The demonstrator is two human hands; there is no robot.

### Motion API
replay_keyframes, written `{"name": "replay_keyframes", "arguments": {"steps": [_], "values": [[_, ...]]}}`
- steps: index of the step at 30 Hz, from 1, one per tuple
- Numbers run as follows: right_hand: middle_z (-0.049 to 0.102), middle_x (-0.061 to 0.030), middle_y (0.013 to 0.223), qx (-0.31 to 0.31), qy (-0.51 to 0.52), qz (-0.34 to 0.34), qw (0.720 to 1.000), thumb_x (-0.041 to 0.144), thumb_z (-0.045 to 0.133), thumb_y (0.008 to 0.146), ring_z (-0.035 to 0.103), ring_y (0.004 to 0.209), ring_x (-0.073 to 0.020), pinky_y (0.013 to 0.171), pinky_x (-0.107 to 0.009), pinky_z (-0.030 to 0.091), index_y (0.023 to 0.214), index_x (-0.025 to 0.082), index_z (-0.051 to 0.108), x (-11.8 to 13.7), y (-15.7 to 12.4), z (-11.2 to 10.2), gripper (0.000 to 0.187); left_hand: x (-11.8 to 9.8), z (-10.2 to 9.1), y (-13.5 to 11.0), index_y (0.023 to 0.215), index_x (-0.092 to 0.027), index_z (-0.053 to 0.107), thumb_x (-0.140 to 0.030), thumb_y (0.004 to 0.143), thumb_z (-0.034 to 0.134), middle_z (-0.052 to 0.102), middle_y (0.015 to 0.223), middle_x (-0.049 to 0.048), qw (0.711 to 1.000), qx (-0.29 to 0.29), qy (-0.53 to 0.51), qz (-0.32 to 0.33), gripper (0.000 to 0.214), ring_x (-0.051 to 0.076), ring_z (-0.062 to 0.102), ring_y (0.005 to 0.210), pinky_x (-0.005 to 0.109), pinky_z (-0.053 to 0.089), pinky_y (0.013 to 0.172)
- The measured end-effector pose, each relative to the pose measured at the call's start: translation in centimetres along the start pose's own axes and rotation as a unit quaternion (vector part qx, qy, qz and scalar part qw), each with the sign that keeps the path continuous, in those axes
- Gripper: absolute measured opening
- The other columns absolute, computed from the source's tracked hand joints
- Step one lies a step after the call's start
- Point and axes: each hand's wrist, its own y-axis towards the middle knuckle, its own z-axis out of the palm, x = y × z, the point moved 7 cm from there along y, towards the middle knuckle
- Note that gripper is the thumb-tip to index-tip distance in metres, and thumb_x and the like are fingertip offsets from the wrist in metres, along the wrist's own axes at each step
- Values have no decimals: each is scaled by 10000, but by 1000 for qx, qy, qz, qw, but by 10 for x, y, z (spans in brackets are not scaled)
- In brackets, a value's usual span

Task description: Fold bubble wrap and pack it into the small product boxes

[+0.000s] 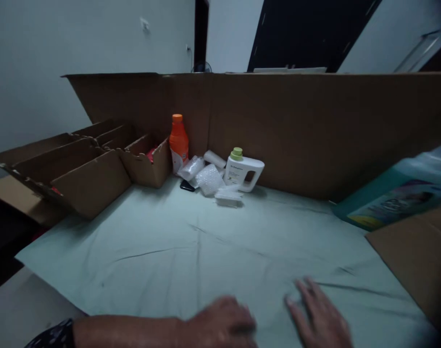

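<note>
My right hand is with spread fingers, holding nothing, low over the near right of the pale cloth. My left hand is half curled; I cannot tell its grip. Far stands an orange bottle.

Boxes left, jug right, bundles on cloth
</note>
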Motion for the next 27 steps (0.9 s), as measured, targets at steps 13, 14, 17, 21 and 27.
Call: {"name": "replay_keyframes", "arguments": {"steps": [13, 14, 17, 21, 27], "values": [[575, -89, 1476, 87, 211, -329, 916, 314, 643, 894, 559, 1341, -285, 1065, -420, 482, 1423, 282, 539, 218, -1, 24, 540, 343, -292, -55, 1075, -128, 713, -259, 797, 646, 380, 1586, 230, 769, -230, 236, -548, 315, 392, 215, 1531, 602, 123, 1229], [586, -92, 1464, 82, 212, -323, 919, 305, 643, 898, 562, 1339, -280, 1059, -418, 490, 1419, 277, 539, 217, -1, 22, 532, 348, -293, -56, 988, -135, 729, -223, 795, 618, 419, 1564, 222, 767, -233, 227, -554, 239, 390, 240, 1522, 616, 123, 1225], [604, -103, 1442, 77, 215, -307, 924, 277, 642, 902, 569, 1333, -272, 1045, -416, 506, 1406, 265, 541, 217, 0, 14, 514, 344, -294, -67, 873, -144, 727, -172, 781, 562, 451, 1540, 202, 762, -262, 214, -552, 191, 392, 276, 1503, 663, 134, 1209], [599, -111, 1446, 104, 230, -287, 924, 254, 634, 909, 561, 1342, -277, 1055, -435, 504, 1378, 258, 572, 221, 1, 9, 473, 282, -301, -102, 756, -166, 693, -223, 790, 574, 474, 1525, 140, 793, -319, 223, -469, 136, 377, 353, 1464, 600, 261, 1218], [612, -129, 1424, 207, 285, -185, 918, 314, 577, 961, 572, 1325, -291, 1077, -505, 494, 1318, 254, 640, 214, 31, 9, 368, 122, -291, -199, 1093, -373, 679, -265, 762, 675, 366, 1598, -101, 792, -404, 205, -409, 347, 336, 251, 1531, 615, 440, 1151]]}}
